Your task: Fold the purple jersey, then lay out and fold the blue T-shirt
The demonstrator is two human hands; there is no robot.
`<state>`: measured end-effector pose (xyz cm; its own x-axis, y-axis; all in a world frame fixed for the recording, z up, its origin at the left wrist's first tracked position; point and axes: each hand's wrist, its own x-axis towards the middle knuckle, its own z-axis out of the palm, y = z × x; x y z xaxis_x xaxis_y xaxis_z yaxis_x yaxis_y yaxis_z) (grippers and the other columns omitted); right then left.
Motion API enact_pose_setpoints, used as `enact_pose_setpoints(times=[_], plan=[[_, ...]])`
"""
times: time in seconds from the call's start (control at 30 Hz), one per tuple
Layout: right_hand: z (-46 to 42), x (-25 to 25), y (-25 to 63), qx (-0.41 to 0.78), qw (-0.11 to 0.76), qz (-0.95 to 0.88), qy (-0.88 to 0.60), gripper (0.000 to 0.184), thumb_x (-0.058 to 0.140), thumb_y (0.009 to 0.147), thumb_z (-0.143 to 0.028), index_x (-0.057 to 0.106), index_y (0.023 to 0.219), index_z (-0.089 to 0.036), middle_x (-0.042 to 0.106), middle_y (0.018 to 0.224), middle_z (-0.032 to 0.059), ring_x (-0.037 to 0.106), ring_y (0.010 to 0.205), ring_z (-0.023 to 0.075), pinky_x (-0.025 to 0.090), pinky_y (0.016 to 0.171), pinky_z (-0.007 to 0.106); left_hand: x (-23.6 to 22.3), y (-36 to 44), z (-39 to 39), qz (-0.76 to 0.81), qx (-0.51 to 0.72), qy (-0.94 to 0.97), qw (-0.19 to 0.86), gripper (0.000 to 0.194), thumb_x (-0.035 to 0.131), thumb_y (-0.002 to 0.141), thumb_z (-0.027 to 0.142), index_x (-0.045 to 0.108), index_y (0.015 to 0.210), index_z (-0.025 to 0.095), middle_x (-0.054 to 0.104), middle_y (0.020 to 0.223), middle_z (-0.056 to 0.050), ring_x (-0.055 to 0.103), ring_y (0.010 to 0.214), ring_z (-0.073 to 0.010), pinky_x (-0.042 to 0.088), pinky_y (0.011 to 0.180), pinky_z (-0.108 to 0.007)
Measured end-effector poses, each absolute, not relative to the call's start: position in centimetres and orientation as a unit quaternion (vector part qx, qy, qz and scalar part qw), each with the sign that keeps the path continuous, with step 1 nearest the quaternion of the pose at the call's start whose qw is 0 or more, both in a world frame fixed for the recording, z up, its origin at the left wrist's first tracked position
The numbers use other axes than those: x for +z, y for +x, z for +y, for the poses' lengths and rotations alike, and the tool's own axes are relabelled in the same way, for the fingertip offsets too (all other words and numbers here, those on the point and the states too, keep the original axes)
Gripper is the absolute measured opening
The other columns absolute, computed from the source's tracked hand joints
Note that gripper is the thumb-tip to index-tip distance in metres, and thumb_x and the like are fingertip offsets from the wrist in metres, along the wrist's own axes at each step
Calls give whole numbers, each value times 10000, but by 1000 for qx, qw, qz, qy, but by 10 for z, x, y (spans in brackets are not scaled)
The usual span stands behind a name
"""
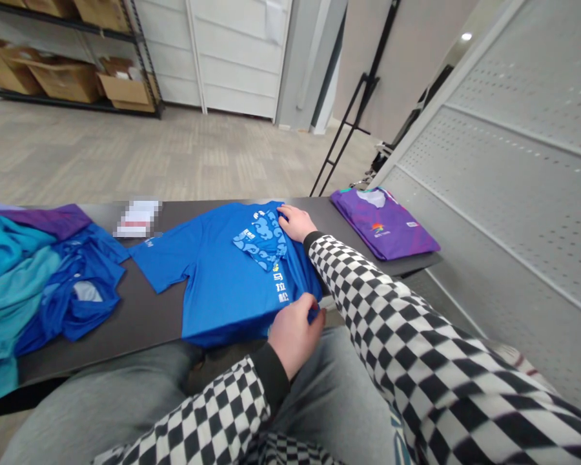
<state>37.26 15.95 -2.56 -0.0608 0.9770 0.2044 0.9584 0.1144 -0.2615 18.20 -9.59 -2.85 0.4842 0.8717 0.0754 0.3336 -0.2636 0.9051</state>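
A blue T-shirt [223,278] lies spread on the dark table [140,316], its right side folded over with a light-blue cloud print showing. My left hand [294,332] pinches the shirt's near right edge at the table's front, fingers closed on the cloth. My right hand [296,223] rests on the far right edge of the shirt, fingers curled onto the folded fabric. Both arms wear black-and-white checkered sleeves.
A heap of teal and blue garments [39,284] covers the table's left end. A folded purple shirt [382,223] lies at the right end. A blurred white item [138,218] sits at the back edge. Shelves with cardboard boxes [68,77] stand across the floor; a perforated panel [513,181] is at right.
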Motion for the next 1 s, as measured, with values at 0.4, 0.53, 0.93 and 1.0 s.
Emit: enact_pose_setpoints(times=[0.4, 0.53, 0.93, 1.0], plan=[[160, -26, 373, 28, 165, -730, -663, 507, 499, 1120, -376, 686, 1578, -263, 593, 1726, 77, 507, 1621, 284, 369, 1368, 558, -103, 170, -153, 434, 381, 401, 711, 452, 823, 939, 492, 550, 1202, 245, 719, 831, 28, 670, 729, -166, 515, 704, -271], [160, -26, 373, 29, 171, -729, -662, 510, 506, 1115, -376, 692, 1573, -251, 600, 1717, 87, 514, 1619, 284, 367, 1371, 554, -97, 172, -134, 393, 318, 485, 714, 394, 802, 951, 561, 734, 1076, 193, 801, 941, -78, 760, 918, -265, 616, 892, -390], [171, -31, 382, 65, 193, -719, -664, 488, 487, 1175, -450, 735, 1558, -279, 641, 1678, 33, 536, 1617, 240, 360, 1401, 458, -128, 172, -110, 360, 232, 569, 702, 572, 596, 1064, 661, 846, 1061, 146, 855, 1076, -108, 763, 1125, -330, 593, 1088, -477], [174, -33, 384, 79, 201, -713, -667, 503, 448, 1199, -482, 735, 1563, -286, 648, 1670, 24, 537, 1617, 234, 366, 1398, 438, -147, 170, -107, 361, 238, 556, 710, 604, 598, 1052, 691, 851, 1088, 144, 861, 1115, -118, 764, 1156, -339, 579, 1107, -481]])
